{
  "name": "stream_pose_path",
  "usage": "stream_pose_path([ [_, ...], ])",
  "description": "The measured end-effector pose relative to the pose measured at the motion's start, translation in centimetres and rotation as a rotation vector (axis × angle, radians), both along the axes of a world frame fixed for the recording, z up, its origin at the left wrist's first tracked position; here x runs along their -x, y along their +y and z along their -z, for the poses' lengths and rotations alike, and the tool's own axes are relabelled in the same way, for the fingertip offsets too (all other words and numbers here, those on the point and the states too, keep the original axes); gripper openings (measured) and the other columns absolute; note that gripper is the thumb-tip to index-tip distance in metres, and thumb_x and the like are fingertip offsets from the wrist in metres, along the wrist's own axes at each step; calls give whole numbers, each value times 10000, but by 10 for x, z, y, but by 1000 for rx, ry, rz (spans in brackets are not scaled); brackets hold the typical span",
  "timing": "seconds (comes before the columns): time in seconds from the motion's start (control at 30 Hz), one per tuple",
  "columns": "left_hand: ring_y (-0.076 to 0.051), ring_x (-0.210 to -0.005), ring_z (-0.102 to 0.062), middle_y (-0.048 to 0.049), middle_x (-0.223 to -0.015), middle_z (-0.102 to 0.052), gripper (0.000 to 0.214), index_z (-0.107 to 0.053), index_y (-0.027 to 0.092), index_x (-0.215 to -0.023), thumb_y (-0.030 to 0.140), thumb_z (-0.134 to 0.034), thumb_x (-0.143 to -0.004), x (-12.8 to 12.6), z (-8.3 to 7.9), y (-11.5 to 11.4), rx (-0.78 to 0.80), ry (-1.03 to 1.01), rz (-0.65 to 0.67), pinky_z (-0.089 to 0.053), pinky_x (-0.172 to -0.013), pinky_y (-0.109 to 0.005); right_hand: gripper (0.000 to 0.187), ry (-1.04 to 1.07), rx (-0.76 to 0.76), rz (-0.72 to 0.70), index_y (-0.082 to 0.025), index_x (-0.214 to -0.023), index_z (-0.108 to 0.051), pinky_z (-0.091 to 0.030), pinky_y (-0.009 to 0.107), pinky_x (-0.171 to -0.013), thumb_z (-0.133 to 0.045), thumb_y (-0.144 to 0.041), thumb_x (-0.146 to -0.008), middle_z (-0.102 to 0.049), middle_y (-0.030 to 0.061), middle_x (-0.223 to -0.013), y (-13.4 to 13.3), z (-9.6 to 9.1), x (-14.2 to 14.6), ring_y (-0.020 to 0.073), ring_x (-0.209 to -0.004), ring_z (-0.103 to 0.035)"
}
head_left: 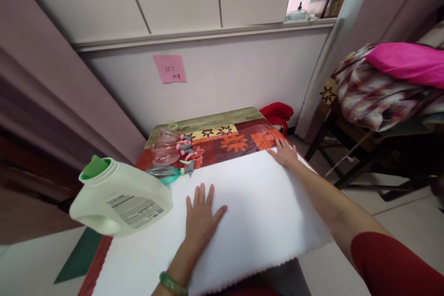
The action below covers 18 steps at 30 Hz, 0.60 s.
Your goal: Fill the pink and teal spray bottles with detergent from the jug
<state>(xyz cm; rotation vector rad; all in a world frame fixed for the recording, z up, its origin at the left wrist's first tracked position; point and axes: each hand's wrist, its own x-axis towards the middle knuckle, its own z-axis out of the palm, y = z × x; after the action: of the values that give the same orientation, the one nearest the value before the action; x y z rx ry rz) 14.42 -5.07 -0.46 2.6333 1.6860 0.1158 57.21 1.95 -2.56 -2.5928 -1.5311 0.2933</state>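
A white cloth with a scalloped edge (243, 222) lies over the near part of a small table and hangs past its front edge. My left hand (201, 215) rests flat on it, fingers spread, with a green bangle at the wrist. At the cloth's far right corner, my right hand (285, 153) is also laid flat with its fingers stretched out. To the left of my left hand, a large pale green jug (128, 199) without a cap stands on the cloth. Behind it lie a teal spray bottle (164, 173) and pink spray bottles (166, 152), on their sides.
The patterned tabletop (239, 141) shows beyond the cloth, against a white wall with a pink note (169, 69). A chair piled with clothes (371, 88) stands at the right, and a red item (277, 113) sits behind the table. Curtains (86, 88) hang at the left.
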Motion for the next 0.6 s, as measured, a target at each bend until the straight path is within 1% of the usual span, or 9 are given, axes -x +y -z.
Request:
stream_pose_path([
  [0.13, -364, -1554, -161, -179, -1673, -210, 783, -312, 212, -1597, 650, -399, -954, -2, -2, -3, 33, -18, -12, -138, -1203, -639, 1028, 10, -37, 61, -101, -1620, -180, -61, 632, -1222, -198, -821, -888, -156, 165, -1696, 1, 9, -4, 340, -1568, -92],
  [0.27, -359, -1556, -156, -171, -1675, -212, 790, -309, 225, -1599, 658, -410, -946, -3, -2, -7, 52, -51, -33, -129, -1206, -641, 1029, -30, -127, 232, -11, -1599, -185, -16, 684, -1196, -187, -776, -911, -232, 266, -1650, 7, 10, 2, 406, -1534, -160],
  [0.3, -359, -1557, -156, -170, -1675, -215, 789, -310, 227, -1599, 659, -409, -946, -3, -2, -8, 55, -59, -37, -129, -1205, -644, 1016, -58, -161, 238, -5, -1600, -173, -5, 683, -1196, -187, -760, -920, -238, 272, -1645, 9, 8, 5, 411, -1534, -154],
  [0.33, -359, -1557, -155, -169, -1675, -216, 787, -310, 229, -1599, 657, -410, -946, -3, -1, -8, 57, -65, -39, -129, -1205, -646, 987, -83, -191, 197, -26, -1607, -165, 0, 670, -1202, -188, -743, -930, -233, 255, -1653, 12, 7, 8, 401, -1540, -140],
  [0.37, -359, -1557, -153, -168, -1676, -215, 786, -310, 230, -1599, 656, -410, -946, -2, -1, -9, 58, -71, -38, -126, -1205, -647, 945, -101, -206, 114, -75, -1616, -172, -2, 650, -1212, -192, -731, -937, -222, 214, -1669, 16, 5, 10, 379, -1550, -123],
  [0.43, -360, -1558, -147, -167, -1679, -209, 792, -306, 229, -1601, 660, -409, -945, -1, -1, -10, 56, -84, -32, -116, -1208, -647, 845, -95, -164, -82, -207, -1619, -226, -29, 611, -1229, -199, -718, -947, -210, 112, -1694, 23, 4, 13, 323, -1564, -112],
  [0.47, -361, -1558, -147, -167, -1679, -207, 796, -304, 228, -1601, 665, -406, -944, -1, -1, -10, 56, -92, -27, -112, -1209, -646, 813, -77, -120, -140, -252, -1612, -247, -53, 603, -1231, -199, -719, -948, -210, 81, -1697, 26, 5, 14, 307, -1564, -123],
  [0.53, -366, -1557, -149, -171, -1678, -207, 804, -303, 227, -1602, 676, -397, -941, -1, -2, -10, 61, -105, -22, -108, -1211, -648, 814, -40, -43, -132, -272, -1607, -261, -94, 612, -1223, -201, -733, -939, -217, 79, -1695, 31, 8, 12, 312, -1558, -149],
  [0.6, -367, -1557, -142, -168, -1678, -206, 805, -299, 233, -1603, 681, -392, -941, 0, -2, -11, 72, -115, -24, -106, -1211, -654, 860, -23, -36, -56, -230, -1609, -258, -107, 615, -1219, -209, -751, -926, -233, 117, -1685, 32, 13, 8, 338, -1550, -169],
])
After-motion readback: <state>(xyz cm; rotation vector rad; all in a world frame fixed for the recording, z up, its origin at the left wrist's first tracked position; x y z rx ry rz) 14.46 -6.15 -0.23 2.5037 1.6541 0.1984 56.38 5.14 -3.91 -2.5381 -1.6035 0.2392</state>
